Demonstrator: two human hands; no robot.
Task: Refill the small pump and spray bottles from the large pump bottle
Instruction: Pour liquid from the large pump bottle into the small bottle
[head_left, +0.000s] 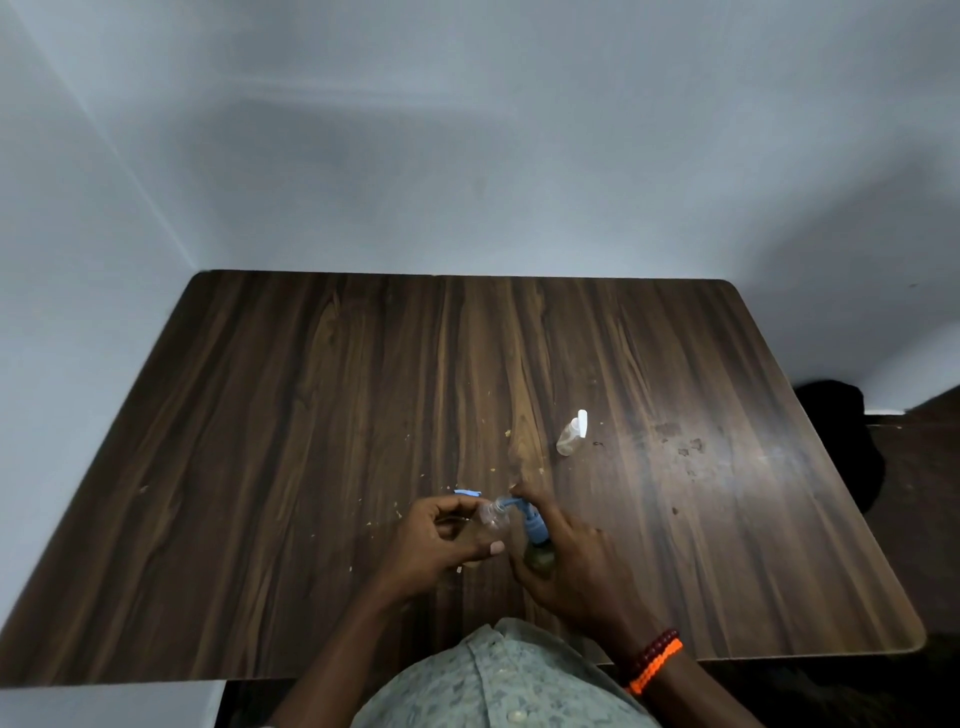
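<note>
My left hand (441, 540) grips a small clear bottle (491, 513), tilted with its open mouth to the right. My right hand (566, 556) holds the large pump bottle (540, 556) with a blue pump head (532, 522); its forefinger lies over the pump. The blue spout reaches into the small bottle's mouth. A small blue cap (467, 493) lies on the table just behind my left hand. A small clear spray bottle with a white top (571, 434) stands farther back to the right, apart from both hands.
The dark wood table (311, 415) stands against a pale wall in a corner. Crumbs and stains dot its surface near the middle and right. A dark object (841, 441) sits beyond the right edge.
</note>
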